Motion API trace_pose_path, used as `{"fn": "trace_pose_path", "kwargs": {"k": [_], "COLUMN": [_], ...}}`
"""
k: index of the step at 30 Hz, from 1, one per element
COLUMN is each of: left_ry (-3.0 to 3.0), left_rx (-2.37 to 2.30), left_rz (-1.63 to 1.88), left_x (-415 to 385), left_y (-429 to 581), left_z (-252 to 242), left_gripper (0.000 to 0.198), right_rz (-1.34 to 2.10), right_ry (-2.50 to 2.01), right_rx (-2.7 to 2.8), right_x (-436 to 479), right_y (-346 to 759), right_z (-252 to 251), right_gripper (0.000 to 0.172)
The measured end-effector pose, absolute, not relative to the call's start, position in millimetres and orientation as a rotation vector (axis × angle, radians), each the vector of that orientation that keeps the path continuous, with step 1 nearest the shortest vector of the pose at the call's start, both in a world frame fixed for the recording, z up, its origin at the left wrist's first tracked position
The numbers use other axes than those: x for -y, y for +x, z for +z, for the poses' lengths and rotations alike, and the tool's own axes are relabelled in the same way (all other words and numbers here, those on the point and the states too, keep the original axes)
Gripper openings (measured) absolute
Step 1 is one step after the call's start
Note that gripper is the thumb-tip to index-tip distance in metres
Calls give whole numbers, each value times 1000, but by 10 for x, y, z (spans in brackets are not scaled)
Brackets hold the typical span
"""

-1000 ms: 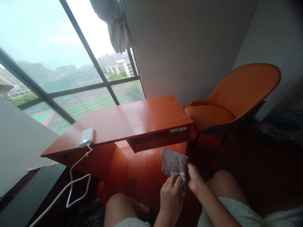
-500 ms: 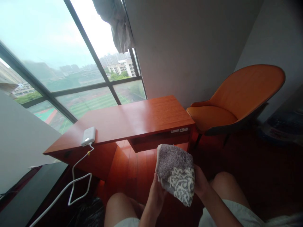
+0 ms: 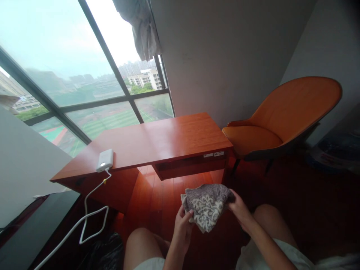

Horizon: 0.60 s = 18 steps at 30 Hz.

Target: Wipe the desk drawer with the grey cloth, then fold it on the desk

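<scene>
Between my hands, above the knees, hangs a folded grey-purple towel (image 3: 208, 206) with a raised cream scroll pattern. My left hand (image 3: 183, 221) pinches its left edge, the thumb lying on the front. At the towel's upper right corner, my right hand (image 3: 238, 208) grips the cloth with closed fingers. Some of the fingers on both sides are hidden behind the fabric.
A reddish wooden desk (image 3: 168, 137) stands ahead below the window. On its left end lies a white power bank (image 3: 105, 160) with a white cable (image 3: 87, 215) trailing down. An orange chair (image 3: 292, 112) stands right of the desk. A black plastic bag (image 3: 108, 249) is at lower left.
The towel has turned and dropped a little, its upper edge now wider and lower. My right hand has moved up to its right corner, and my left thumb now shows on the front.
</scene>
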<state>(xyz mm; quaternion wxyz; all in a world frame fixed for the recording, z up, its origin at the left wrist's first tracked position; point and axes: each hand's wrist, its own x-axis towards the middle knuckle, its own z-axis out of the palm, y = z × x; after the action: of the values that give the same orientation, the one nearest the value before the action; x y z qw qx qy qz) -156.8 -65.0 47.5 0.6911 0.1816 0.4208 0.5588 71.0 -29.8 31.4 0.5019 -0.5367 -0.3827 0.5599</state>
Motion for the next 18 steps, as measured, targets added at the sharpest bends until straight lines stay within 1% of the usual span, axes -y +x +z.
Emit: {"fn": "trace_pose_path", "kwargs": {"k": [2,5,7,9,11,13,16,18], "left_ry": [354,344,391,439,466,485,539,562], "left_rx": [-938,-919,-910,-914,-923,-934,-991,-1079], "left_rz": [1313,1305,1248,1195,1162,1143,1116,1124], "left_x": [663,680,687,690,690,689,684,677], "left_y": [-1554,-1509,-1475,-1445,-1425,-1427,-1480,-1531], "left_z": [511,553,568,576,581,581,554,512], "left_gripper": [33,32,33,35,40,43,40,37], "right_rz": [1346,1175,1154,1266,1384,1427,1423,1331], "right_ry": [-1379,-1533,-1525,-1436,-1355,-1345,-1366,-1391], "right_rx": [1043,1111,1102,1139,1190,1165,1066,1101], "right_x": [302,317,333,351,360,351,322,320], "right_y": [738,701,588,404,197,36,-36,6], "right_z": [165,42,99,244,391,464,433,402], "right_gripper": [40,44,42,36,40,42,37,35]}}
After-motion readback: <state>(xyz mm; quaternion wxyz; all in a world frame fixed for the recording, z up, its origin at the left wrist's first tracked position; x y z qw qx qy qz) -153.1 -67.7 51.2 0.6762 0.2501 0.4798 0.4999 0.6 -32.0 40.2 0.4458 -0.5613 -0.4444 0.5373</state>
